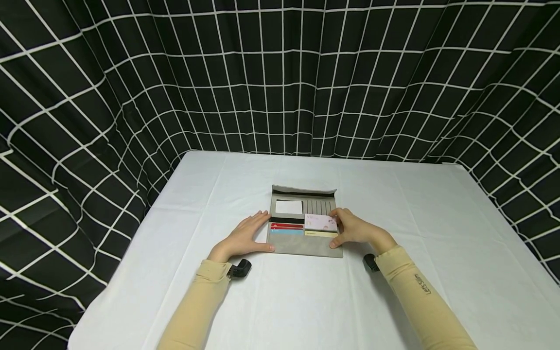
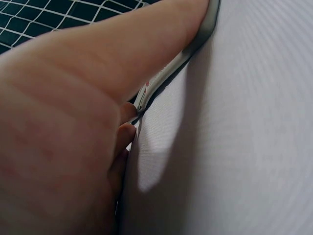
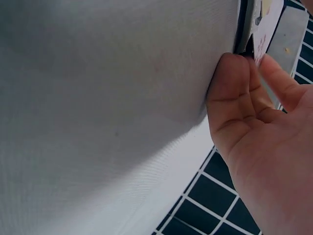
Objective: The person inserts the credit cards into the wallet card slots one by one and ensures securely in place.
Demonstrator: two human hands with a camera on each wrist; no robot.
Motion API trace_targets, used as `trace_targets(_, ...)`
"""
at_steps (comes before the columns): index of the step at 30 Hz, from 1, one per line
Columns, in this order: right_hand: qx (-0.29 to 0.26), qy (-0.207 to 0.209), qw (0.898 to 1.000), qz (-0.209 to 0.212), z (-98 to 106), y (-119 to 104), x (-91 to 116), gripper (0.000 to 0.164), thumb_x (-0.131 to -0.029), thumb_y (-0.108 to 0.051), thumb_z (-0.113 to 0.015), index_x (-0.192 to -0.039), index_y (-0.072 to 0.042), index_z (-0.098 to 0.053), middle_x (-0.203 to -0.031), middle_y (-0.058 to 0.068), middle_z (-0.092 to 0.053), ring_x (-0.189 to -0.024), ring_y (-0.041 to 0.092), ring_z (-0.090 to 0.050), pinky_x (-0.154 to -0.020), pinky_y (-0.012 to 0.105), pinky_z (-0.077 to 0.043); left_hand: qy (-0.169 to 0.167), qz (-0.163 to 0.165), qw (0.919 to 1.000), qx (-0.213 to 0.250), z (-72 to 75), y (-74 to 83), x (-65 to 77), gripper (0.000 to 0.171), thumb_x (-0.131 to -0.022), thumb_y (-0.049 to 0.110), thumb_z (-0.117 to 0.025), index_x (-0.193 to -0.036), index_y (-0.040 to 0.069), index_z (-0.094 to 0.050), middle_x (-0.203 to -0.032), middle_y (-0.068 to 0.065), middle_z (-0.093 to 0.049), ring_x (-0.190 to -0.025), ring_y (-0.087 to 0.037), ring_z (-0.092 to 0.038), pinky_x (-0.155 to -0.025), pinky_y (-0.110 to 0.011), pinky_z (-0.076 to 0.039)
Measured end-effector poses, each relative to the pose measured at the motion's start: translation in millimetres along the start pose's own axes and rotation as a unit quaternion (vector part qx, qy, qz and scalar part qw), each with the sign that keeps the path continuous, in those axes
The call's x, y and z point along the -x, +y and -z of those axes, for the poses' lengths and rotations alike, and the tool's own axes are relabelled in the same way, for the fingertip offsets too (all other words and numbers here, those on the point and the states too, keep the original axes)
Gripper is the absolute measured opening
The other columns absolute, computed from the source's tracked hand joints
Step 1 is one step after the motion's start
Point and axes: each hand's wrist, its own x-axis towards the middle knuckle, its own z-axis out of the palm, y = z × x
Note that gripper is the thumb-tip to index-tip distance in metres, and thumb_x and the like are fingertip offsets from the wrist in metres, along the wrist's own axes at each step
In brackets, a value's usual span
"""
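A grey card wallet (image 1: 284, 245) lies unfolded on the white table in the head view. A pale pink flowered card (image 1: 321, 222) stands over its right-hand slots, above a yellowish card (image 1: 321, 234). Red cards (image 1: 286, 226) and a blue card (image 1: 286, 232) show in the left slots. My left hand (image 1: 245, 236) rests at the wallet's left side, fingers extended, the thumb touching its lower left corner. My right hand (image 1: 354, 230) holds the right edge, thumb on the wallet's lower part and index finger by the pink card. In the right wrist view, its other fingers (image 3: 230, 81) bend against the wallet's edge.
A white panel (image 1: 289, 207) and a row of card slots (image 1: 318, 207) fill the wallet's upper half, below a raised flap (image 1: 304, 190). The white-covered table (image 1: 393, 194) has black gridded curtains (image 1: 297, 82) behind and beside it. Both wrists carry small black cameras (image 1: 240, 268).
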Motion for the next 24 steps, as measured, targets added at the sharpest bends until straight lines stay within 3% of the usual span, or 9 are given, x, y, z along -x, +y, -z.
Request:
trace_targets(8,-0.002,0.016,1.000,-0.012,-4.0,-1.5,1.2,0.083,-0.060,-0.018,-0.088,-0.124,0.006,-0.041,-0.113,0.018,-0.038,-0.099,0.029,-0.039,-0.087,0.042,-0.039,0.000,0.000,1.0000,-0.001,-1.1,-1.2,1.5,0.097,-0.075,0.058,-0.066,-0.147,0.009,-0.023,-0.152,-0.007,-0.018,-0.138,-0.020,-0.011,-0.111,-0.039,-0.007)
trace_targets(16,-0.013,-0.005,1.000,0.012,-3.8,-2.4,1.7,0.092,-0.062,-0.017,-0.087,-0.138,-0.003,-0.037,-0.118,0.020,-0.031,-0.105,0.034,-0.035,-0.092,0.051,-0.034,0.001,-0.005,1.0000,-0.005,-1.5,-1.1,0.8,0.096,-0.075,0.057,-0.066,-0.147,0.009,-0.024,-0.152,-0.007,-0.019,-0.138,-0.020,-0.011,-0.111,-0.038,-0.007)
trace_targets(24,-0.018,-0.009,1.000,0.008,-1.6,-3.6,1.4,0.086,-0.062,-0.015,-0.086,-0.135,-0.007,-0.040,-0.115,0.020,-0.030,-0.101,0.034,-0.035,-0.089,0.046,-0.034,0.001,-0.003,0.9999,-0.011,-2.2,-3.9,-1.8,0.096,-0.075,0.058,-0.066,-0.147,0.010,-0.025,-0.152,-0.005,-0.020,-0.138,-0.019,-0.011,-0.111,-0.037,-0.008)
